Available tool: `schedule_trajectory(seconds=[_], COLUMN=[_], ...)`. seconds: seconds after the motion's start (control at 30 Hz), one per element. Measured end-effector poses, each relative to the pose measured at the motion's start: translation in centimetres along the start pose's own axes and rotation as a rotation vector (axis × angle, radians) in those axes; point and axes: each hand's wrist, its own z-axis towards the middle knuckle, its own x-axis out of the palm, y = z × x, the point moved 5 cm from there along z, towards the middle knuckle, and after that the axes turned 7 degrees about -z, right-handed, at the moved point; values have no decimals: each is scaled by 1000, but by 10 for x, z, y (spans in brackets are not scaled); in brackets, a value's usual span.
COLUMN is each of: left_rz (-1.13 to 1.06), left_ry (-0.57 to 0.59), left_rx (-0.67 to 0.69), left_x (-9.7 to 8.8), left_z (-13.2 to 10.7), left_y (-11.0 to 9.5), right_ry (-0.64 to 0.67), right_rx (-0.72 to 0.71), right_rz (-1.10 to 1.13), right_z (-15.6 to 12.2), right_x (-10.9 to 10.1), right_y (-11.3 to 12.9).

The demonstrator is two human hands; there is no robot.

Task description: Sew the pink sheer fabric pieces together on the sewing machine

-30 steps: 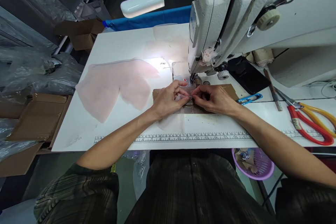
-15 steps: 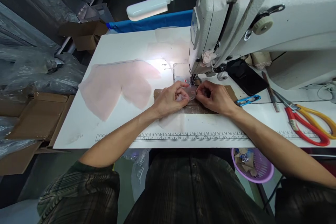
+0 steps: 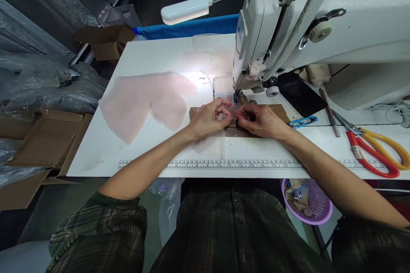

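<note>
My left hand [image 3: 208,118] and my right hand [image 3: 259,120] meet just in front of the needle of a white sewing machine [image 3: 307,30]. Both pinch a small piece of sheer pale pink fabric [image 3: 211,145], fingertips almost touching. The piece lies over a brown cardboard patch [image 3: 282,113] taped to the white table [image 3: 144,55]. Part of the fabric trails toward me, down to a printed ruler strip [image 3: 243,165]. What sits under the presser foot is hidden by my fingers.
A larger pink fabric piece [image 3: 141,100] lies at the left. Blue thread snips [image 3: 303,121], red and yellow scissors [image 3: 374,151] and a black phone [image 3: 299,93] lie at the right. A lamp [image 3: 187,10] hangs above. A purple basket [image 3: 307,207] sits under the table's edge; cardboard boxes [image 3: 51,136] stand left.
My fingertips have drawn closer together on the small fabric piece, near the needle. The view has shifted slightly; the arms stay in much the same place.
</note>
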Motion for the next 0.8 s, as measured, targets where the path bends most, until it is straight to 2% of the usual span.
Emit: schedule_trajectory(seconds=[0.1, 0.2, 0.27, 0.33, 0.43, 0.5, 0.57, 0.63, 0.73, 0.8], left_rz=[46, 64, 31, -4, 60, 156, 251, 335, 379, 393], left_ry=[4, 9, 19, 42, 69, 76, 90, 110, 122, 106], left_rx=[-9, -16, 0, 33, 87, 135, 192, 227, 210, 161], left_x=[0, 0, 0, 0, -1, -2, -3, -3, -1, -1], left_z=[-1, -1, -1, 2, 5, 6, 6, 4, 2, 3], left_y=[-3, -5, -4, -3, -4, -8, -15, -19, -20, -20], right_ry=[-64, -158, -171, -145, -81, 11, 114, 136, 8, -55], right_rx=[0, 75, 109, 80, -59, -131, -164, -188, -187, -158], right_rz=[-66, -97, -53, 51, 268, 405, 430, 223, -308, -538], right_z=[0, 1, 1, 0, -3, -5, -6, -7, -10, -15], right_x=[1, -3, -6, -6, 0, 7, 12, 6, -20, -36], right_y=[2, -2, -5, -5, 1, 6, 9, 6, -10, -22])
